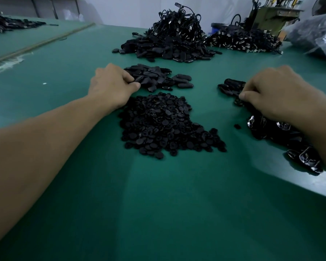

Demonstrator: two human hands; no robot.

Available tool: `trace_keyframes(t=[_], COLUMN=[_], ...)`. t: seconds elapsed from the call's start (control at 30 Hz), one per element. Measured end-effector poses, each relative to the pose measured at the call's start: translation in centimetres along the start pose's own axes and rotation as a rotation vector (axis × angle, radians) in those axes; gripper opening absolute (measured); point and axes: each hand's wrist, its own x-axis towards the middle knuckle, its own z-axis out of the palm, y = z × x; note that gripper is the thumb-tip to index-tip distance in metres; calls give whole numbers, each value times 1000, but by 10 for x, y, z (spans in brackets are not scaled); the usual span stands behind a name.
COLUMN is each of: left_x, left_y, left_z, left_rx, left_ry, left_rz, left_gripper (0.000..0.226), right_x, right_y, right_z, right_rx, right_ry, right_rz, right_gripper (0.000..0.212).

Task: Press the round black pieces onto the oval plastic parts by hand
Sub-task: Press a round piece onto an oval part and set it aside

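Observation:
A heap of round black pieces [164, 127] lies in the middle of the green table [158, 204]. Just behind it sits a small pile of oval plastic parts [158, 76]. My left hand [111, 85] reaches into the left edge of that pile, its fingers and thumb curled around one oval part. My right hand [275, 91] lies on a second spread of glossy oval parts [282, 132] at the right, its fingers curled into the pieces and its thumb pointing left. What it holds is hidden.
A big mound of black parts with cables [173, 38] stands at the back centre, another heap [243, 40] to its right beside a machine [271, 14]. A plastic bag [318, 34] lies far right. More black parts [8, 23] sit far left.

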Motion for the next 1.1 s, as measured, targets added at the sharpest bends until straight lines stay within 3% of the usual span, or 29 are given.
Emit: trace_keyframes(t=[0.13,0.23,0.33,0.43,0.53,0.67,0.83,1.03,1.1], left_x=[8,14,15,12,5,-12,-44,-55,-55], left_y=[2,2,-2,-4,0,25,70,77,76], left_z=[-2,1,2,0,-3,-6,2,19,20], left_rx=[58,76,-15,-178,-201,-190,-310,-312,-330], left_ry=[2,30,62,76,182,268,55,-162,-204], left_rz=[-59,-95,-115,-117,-58,155,448,448,441], left_gripper=[38,38,39,22,20,23,17,43,38], right_x=[1,1,2,2,4,3,-2,-6,-6], right_y=[6,8,12,19,20,11,-11,-29,-34], right_z=[0,1,4,7,9,4,2,4,8], right_rx=[138,233,319,412,507,726,997,1191,1177], right_ry=[186,213,208,227,267,290,155,79,81], right_rz=[26,42,86,129,148,118,23,-107,-120], right_gripper=[25,24,23,22,19,15,21,24,24])
